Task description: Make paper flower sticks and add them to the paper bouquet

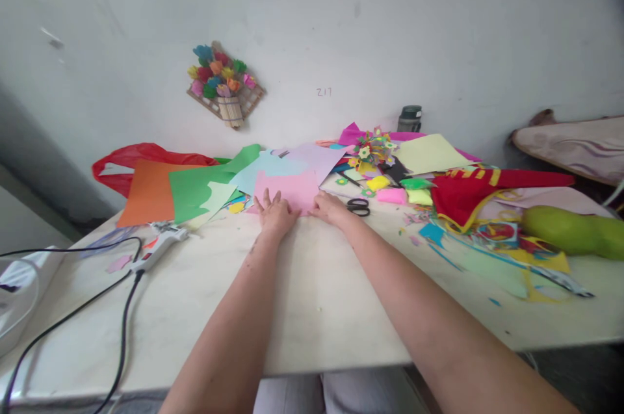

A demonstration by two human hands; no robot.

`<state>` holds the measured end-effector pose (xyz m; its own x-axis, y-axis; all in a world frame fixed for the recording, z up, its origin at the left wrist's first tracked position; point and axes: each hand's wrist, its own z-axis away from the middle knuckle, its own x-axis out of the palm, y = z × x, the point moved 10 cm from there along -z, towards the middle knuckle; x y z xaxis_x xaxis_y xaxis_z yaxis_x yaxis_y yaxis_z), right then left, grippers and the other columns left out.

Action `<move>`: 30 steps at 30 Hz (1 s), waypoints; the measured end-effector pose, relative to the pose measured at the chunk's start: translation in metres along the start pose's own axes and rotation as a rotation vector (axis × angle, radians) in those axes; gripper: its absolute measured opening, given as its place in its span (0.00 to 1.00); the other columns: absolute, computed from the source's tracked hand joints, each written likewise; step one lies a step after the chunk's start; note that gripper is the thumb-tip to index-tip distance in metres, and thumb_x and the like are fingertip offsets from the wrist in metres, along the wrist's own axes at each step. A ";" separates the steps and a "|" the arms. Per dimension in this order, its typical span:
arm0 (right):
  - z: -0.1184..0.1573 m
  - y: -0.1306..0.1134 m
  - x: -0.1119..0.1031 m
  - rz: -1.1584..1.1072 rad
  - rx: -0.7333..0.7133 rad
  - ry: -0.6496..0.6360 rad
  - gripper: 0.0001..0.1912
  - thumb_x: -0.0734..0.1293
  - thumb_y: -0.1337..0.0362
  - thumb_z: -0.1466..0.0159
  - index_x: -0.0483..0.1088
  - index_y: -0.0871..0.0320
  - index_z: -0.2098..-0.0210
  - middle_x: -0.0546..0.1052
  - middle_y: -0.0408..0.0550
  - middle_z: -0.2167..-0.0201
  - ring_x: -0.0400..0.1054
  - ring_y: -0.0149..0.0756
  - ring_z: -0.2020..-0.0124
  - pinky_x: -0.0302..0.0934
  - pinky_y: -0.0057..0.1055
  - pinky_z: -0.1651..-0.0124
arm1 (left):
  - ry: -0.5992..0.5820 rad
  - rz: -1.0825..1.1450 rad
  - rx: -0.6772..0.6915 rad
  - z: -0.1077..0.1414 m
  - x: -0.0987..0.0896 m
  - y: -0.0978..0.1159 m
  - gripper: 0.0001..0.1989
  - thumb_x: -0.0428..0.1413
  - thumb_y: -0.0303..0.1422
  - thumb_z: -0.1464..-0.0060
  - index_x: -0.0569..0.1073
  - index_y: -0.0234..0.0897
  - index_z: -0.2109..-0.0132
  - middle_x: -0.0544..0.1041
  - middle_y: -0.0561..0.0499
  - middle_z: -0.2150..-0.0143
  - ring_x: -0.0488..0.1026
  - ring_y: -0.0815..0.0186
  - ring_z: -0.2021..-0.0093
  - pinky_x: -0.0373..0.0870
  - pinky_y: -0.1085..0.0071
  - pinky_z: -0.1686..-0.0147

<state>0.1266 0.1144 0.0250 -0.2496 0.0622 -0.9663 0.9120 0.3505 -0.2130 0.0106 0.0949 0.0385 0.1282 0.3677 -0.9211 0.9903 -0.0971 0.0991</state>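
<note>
A sheet of pink paper (285, 188) lies flat near the table's far side. My left hand (276, 214) rests on its lower left part, fingers spread, holding nothing. At the sheet's lower right edge, my right hand (329, 207) has its fingers curled and pressed together on the paper. Just right of that hand sit the black handles of scissors (359, 207). Light blue paper (260, 170) and pale lilac paper (312, 157) lie behind the pink sheet. Green paper (195, 190) and orange paper (149, 193) spread out to the left.
A glue gun (163, 246) with a black cord lies at the left, near a white power strip (24, 284). Coloured clay packs (391, 195), paper flowers (373, 151), a red cloth (458, 199) and paper scraps crowd the right. A dark bottle (410, 118) stands by the wall.
</note>
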 end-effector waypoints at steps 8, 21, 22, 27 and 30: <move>0.000 0.001 0.001 0.001 0.013 -0.001 0.14 0.61 0.54 0.43 0.71 0.56 0.65 0.68 0.51 0.57 0.65 0.39 0.59 0.56 0.30 0.61 | 0.061 0.002 0.141 0.006 -0.006 0.025 0.14 0.50 0.40 0.52 0.66 0.41 0.59 0.55 0.49 0.39 0.30 0.56 0.37 0.24 0.47 0.44; 0.012 0.006 -0.013 -0.040 -0.061 0.043 0.11 0.64 0.58 0.45 0.72 0.60 0.71 0.70 0.49 0.62 0.65 0.32 0.65 0.56 0.24 0.65 | -0.087 0.090 -0.006 0.001 0.013 0.013 0.18 0.48 0.44 0.52 0.66 0.42 0.55 0.45 0.48 0.36 0.22 0.51 0.39 0.24 0.43 0.47; 0.013 0.008 -0.014 -0.027 -0.063 0.047 0.11 0.64 0.57 0.45 0.72 0.59 0.71 0.70 0.49 0.62 0.65 0.32 0.65 0.55 0.24 0.66 | -0.093 0.097 -0.012 0.001 0.015 0.012 0.17 0.48 0.43 0.52 0.67 0.42 0.56 0.45 0.49 0.36 0.22 0.51 0.39 0.24 0.43 0.47; 0.013 0.018 -0.015 0.036 -0.019 0.043 0.12 0.62 0.56 0.44 0.71 0.58 0.70 0.70 0.50 0.60 0.65 0.36 0.62 0.55 0.26 0.63 | -0.115 0.113 -0.039 0.000 0.019 0.008 0.16 0.48 0.43 0.52 0.67 0.43 0.57 0.46 0.49 0.36 0.24 0.49 0.38 0.25 0.41 0.47; 0.012 0.022 -0.015 0.073 0.008 0.030 0.13 0.61 0.56 0.44 0.71 0.59 0.70 0.70 0.52 0.59 0.64 0.39 0.60 0.55 0.29 0.60 | -0.114 0.100 -0.054 0.000 0.017 0.007 0.17 0.48 0.44 0.52 0.67 0.43 0.57 0.46 0.50 0.36 0.24 0.49 0.38 0.26 0.41 0.47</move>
<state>0.1540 0.1097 0.0333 -0.1920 0.1149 -0.9746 0.9307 0.3363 -0.1437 0.0201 0.1001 0.0237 0.2224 0.2512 -0.9420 0.9747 -0.0771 0.2096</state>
